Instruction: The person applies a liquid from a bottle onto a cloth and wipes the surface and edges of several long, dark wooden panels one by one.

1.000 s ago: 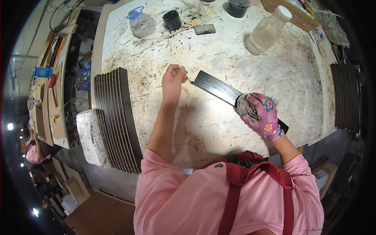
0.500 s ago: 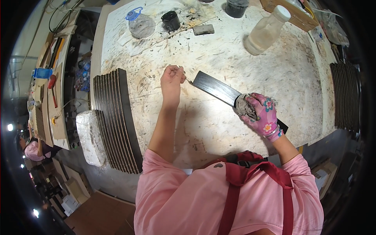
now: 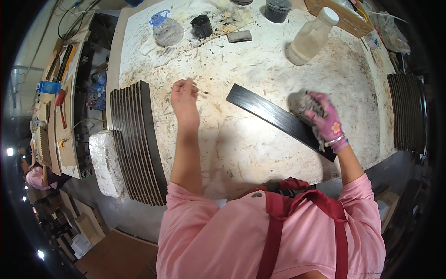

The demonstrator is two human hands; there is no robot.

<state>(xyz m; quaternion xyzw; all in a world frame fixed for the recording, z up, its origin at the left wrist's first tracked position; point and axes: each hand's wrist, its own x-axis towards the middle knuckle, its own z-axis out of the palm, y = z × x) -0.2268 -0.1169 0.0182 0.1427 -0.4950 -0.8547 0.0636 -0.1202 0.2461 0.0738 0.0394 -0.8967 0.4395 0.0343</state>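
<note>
A long black board [image 3: 274,118] lies slantwise on the stained white table. My right hand [image 3: 327,123], in a pink flowered glove, is closed on a crumpled grey rag [image 3: 304,104] at the board's far edge, toward its right end. To the left of the board is my bare left hand [image 3: 186,100], raised with its fingers pinched together. A thin, dark-tipped stick-like thing [image 3: 204,92] pokes out from these fingers; its kind is too small to tell. The left hand is apart from the board.
Stacked dark boards [image 3: 137,144] stand at the table's left edge beside a white wrapped block [image 3: 106,162]; another stack [image 3: 409,111] is at right. Along the back are a blue-capped jug [image 3: 167,32], a black cup [image 3: 201,27], a grey block [image 3: 239,36], a dark tub [image 3: 278,10] and a white-capped bottle [image 3: 311,39].
My left hand has moved left, away from the board's end. My right hand and the rag have shifted right along the board, uncovering more of its black surface.
</note>
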